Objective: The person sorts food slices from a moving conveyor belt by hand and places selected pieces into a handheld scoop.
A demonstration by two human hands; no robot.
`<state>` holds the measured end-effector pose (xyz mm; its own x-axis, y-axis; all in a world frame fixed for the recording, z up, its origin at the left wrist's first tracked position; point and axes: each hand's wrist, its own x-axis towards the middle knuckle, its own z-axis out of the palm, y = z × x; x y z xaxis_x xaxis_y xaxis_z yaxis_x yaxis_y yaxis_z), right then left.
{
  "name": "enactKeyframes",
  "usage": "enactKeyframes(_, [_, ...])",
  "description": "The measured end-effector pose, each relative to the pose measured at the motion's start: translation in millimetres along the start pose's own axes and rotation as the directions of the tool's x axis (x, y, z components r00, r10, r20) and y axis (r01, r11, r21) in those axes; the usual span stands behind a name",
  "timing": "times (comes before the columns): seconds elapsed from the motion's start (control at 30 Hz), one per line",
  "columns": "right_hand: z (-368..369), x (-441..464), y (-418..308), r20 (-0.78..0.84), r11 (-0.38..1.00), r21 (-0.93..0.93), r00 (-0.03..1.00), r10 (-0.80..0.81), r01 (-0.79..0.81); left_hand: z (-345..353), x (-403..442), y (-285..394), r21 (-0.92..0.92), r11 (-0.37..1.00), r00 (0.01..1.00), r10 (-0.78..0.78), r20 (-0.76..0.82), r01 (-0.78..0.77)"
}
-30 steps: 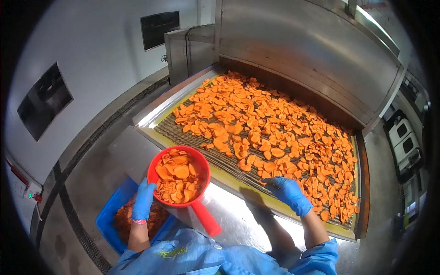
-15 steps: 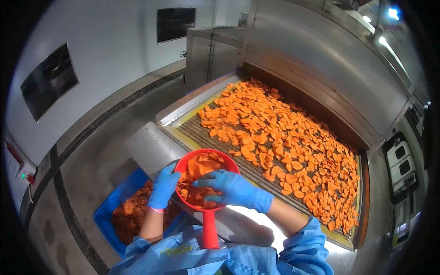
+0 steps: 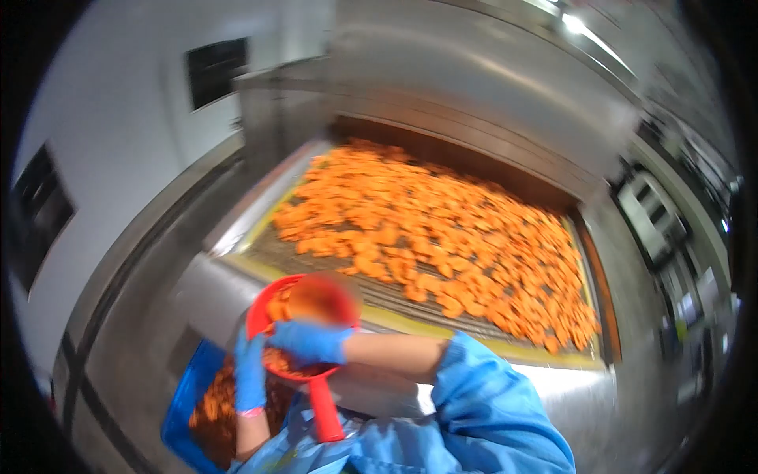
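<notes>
A red scoop (image 3: 325, 411) with orange slices (image 3: 278, 304) in it is held low in front of my body, its handle pointing towards me. My left hand (image 3: 250, 371), in a blue glove, grips the left side of its rim. My right hand (image 3: 306, 343), also gloved, reaches into the scoop among the slices; its fingers are blurred and partly hidden. Beyond the scoop, many orange slices (image 3: 442, 229) lie spread over a mesh belt (image 3: 316, 257).
A blue crate (image 3: 180, 403) of darker orange pieces stands below left. The belt has a metal front ledge (image 3: 553, 383) and a tall steel panel (image 3: 474, 87) behind it. A wall with dark windows (image 3: 217, 73) is at the left.
My right hand was over the belt's front edge, then moved left into the scoop, where it remains. The camera view has shifted, and the slices on the belt look blurred.
</notes>
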<state>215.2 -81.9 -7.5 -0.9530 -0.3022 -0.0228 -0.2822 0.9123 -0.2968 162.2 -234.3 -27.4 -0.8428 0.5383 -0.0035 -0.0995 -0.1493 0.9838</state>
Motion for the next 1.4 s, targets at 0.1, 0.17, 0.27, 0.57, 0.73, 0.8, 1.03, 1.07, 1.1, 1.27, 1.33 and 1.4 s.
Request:
enactKeyframes(0.1, [-1.8, -2.4, -3.8, 0.023, 0.997, -0.049, 0.998, 0.059, -0.058, -22.1, 22.5, -32.0, 0.098, 0.995, 1.0, -0.012, 0.026, 0.01])
enactKeyframes(0.17, [-1.1, -7.6, -1.1, 0.004, 0.994, -0.092, 0.998, 0.062, -0.061, -31.9, 34.3, -36.8, 0.09, 0.996, 0.996, 0.004, 0.087, -0.012])
enactKeyframes(0.27, [11.0, -15.7, -1.6, -0.052, 0.994, 0.109, 0.999, 0.011, -0.006, -50.3, 55.5, -49.8, 0.022, 0.997, 0.974, 0.062, 0.218, -0.068])
enactKeyframes(0.57, [27.5, -8.4, -15.7, -0.104, 0.984, 0.047, 0.979, 0.174, -0.17, -21.2, 35.8, -19.8, -0.101, 0.994, 0.986, -0.015, 0.166, 0.033])
enactKeyframes(0.73, [29.9, -6.8, -14.3, -0.105, 0.979, 0.035, 0.974, 0.202, -0.2, -24.2, 41.1, -20.7, -0.097, 0.993, 0.978, -0.038, 0.205, 0.059])
enactKeyframes(0.8, [26.8, -10.9, -13.2, -0.096, 0.986, 0.036, 0.981, 0.167, -0.164, -26.6, 42.9, -24.8, -0.112, 0.993, 0.977, -0.018, 0.212, 0.042])
enactKeyframes(1.03, [3.1, -25.4, -3.9, 0.117, 0.936, 0.311, 0.984, 0.136, -0.166, -26.3, 40.2, -23.6, -0.142, 0.989, 0.979, -0.018, 0.203, 0.047])
enactKeyframes(1.07, [8.9, -25.6, -4.9, 0.021, 0.974, 0.196, 0.994, 0.108, -0.11, -25.3, 40.8, -22.3, -0.141, 0.989, 0.978, -0.016, 0.207, 0.046])
enactKeyframes(1.1, [16.0, -27.1, -7.7, -0.045, 0.982, 0.141, 0.99, 0.132, -0.125, -23.3, 40.3, -21.0, -0.14, 0.989, 0.977, -0.008, 0.211, 0.039])
enactKeyframes(1.27, [32.3, -19.1, -7.8, -0.16, 0.998, -0.008, 0.985, 0.067, -0.069, -23.1, 36.9, -18.7, -0.165, 0.986, 0.974, 0.012, 0.227, 0.026])
enactKeyframes(1.33, [39.5, -15.5, -6.4, -0.157, 0.999, -0.002, 0.986, 0.054, -0.055, -31.4, 43.8, -29.1, -0.151, 0.988, 0.975, -0.008, 0.222, 0.042])
enactKeyframes(1.4, [34.6, -18.4, -8.6, -0.133, 0.998, 0.008, 0.99, 0.057, -0.056, -27.9, 40.6, -25.3, -0.164, 0.986, 0.975, -0.004, 0.223, 0.041])
